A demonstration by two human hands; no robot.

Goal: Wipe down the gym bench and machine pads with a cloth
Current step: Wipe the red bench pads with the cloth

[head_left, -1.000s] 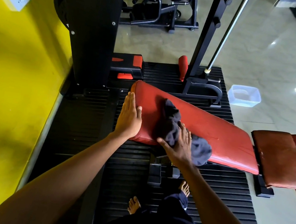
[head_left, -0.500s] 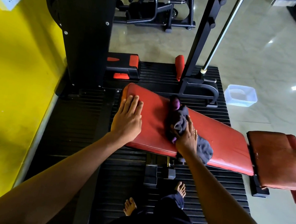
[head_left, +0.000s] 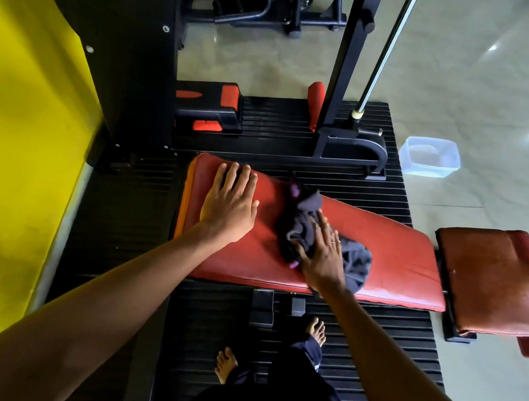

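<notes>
A long red bench pad (head_left: 396, 256) lies across a black ribbed platform in front of me. A dark crumpled cloth (head_left: 300, 227) lies on the middle of the pad. My right hand (head_left: 325, 255) presses flat on the cloth with straight fingers. My left hand (head_left: 229, 203) rests flat on the pad's left end, fingers straight and pointing away from me. A brown seat pad (head_left: 490, 277) sits at the bench's right end.
The black machine column (head_left: 119, 38) stands at the back left beside a yellow wall (head_left: 5, 142). A black upright and chrome rod (head_left: 383, 52) rise behind the bench. A clear plastic tub (head_left: 431, 157) sits on the tiled floor. My bare feet (head_left: 317, 330) stand on the ribbed platform (head_left: 406, 344).
My right hand has slid the cloth from the pad's near edge toward its far side. My left hand has shifted from the pad's left edge onto its top.
</notes>
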